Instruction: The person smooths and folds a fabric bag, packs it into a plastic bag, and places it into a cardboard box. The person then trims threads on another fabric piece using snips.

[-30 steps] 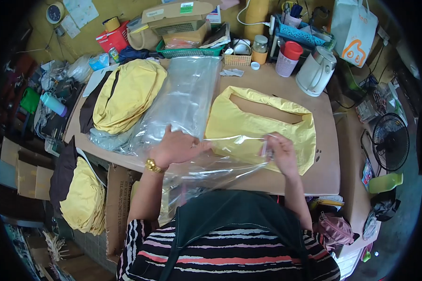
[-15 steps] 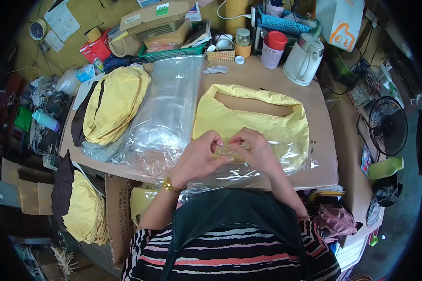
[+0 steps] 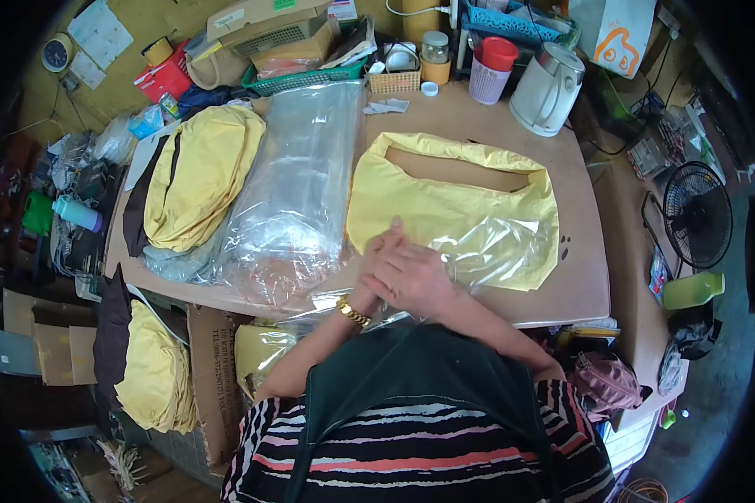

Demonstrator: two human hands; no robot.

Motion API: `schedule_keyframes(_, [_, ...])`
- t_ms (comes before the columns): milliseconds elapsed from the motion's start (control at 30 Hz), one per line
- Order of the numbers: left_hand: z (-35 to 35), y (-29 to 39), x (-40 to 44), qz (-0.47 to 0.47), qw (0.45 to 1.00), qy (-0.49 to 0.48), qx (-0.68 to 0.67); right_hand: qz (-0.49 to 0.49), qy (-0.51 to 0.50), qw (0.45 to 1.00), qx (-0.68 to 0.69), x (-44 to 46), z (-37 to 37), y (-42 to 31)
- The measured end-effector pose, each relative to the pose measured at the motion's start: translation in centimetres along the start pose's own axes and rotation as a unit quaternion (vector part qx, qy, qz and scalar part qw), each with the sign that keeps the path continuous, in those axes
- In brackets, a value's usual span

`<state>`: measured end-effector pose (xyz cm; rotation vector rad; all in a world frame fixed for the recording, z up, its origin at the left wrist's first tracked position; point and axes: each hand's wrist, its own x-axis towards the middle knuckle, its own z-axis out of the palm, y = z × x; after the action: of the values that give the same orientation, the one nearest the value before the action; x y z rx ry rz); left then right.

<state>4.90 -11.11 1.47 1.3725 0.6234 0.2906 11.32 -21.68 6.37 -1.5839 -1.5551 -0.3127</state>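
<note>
A yellow fabric bag [image 3: 394,201] with a wide handle opening lies flat in front of me. A clear plastic bag [image 3: 499,243] covers its lower right part. Over the lower edge of the yellow bag, my hands are pressed together. My right hand [image 3: 415,281] lies across my left hand with its fingers bent round; what is inside the grip is hidden. Of my left hand [image 3: 376,261], a fingertip points up and the other fingers are covered. Loose clear plastic shows below my hands, by the table edge.
A stack of clear plastic bags [image 3: 298,176] lies left of the yellow bag, beside a pile of yellow bags [image 3: 201,180]. A kettle [image 3: 547,88] and a red cup [image 3: 499,54] stand at the back. More yellow bags [image 3: 153,369] sit below left; a fan [image 3: 698,211] is at right.
My hands were apart, pinching at the clear plastic; now they have come together, the right over the left, a little further left. The view has shifted slightly.
</note>
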Motion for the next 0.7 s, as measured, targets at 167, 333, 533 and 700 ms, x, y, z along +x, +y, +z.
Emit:
schedule_keyframes(167, [1.4,0.3,-1.6,-0.082,0.962,-0.049,-0.257,0.073,0.052,0.995,-0.045,-0.6,0.2,3.4])
schedule_keyframes(333, [1.7,0.6,-1.9,-0.079,0.971,-0.032,-0.225,0.035,0.039,0.999,-0.016,-1.1,0.4,2.2])
schedule_keyframes(533, [-0.3,3.5,-2.7,0.063,0.992,-0.014,-0.108,0.327,-0.007,0.907,0.267,-3.0,-2.7,5.3])
schedule_keyframes(700, [-1.7,2.2,-2.2,0.081,0.990,-0.025,-0.112,0.392,-0.024,0.847,0.358,-2.2,-3.8,3.2])
